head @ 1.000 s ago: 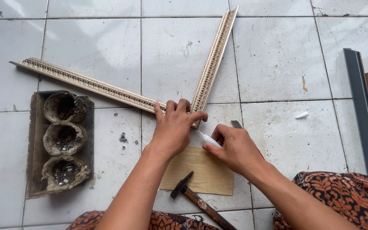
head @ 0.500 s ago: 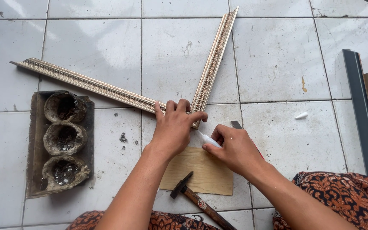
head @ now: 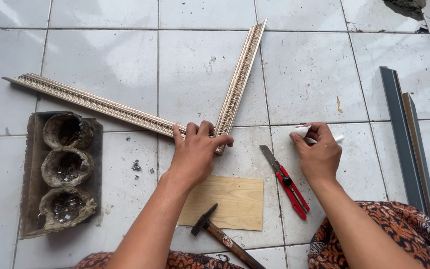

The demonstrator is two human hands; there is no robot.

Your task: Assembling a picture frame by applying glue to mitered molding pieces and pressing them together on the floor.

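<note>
- White tiled floor [head: 100, 45] carries everything; tiles scuffed, grey grout lines, chipped spot at top right corner.
- Two ornate moulding strips lie flat, meeting in a V: left strip [head: 90, 102] runs up-left, right strip [head: 240, 79] runs up toward top centre.
- Dirty tray [head: 31, 164] at left, three crusted cups holding small metal bits.
- Loose metal bits [head: 136, 166] just beside tray.
- Plywood piece [head: 235, 201] below the V joint.
- Hammer [head: 220, 236], head resting on plywood edge.
- Red utility knife [head: 287, 182] right of plywood.
- Dark grey bar [head: 399, 134] with wooden strip [head: 420, 149] alongside, at right edge.
</note>
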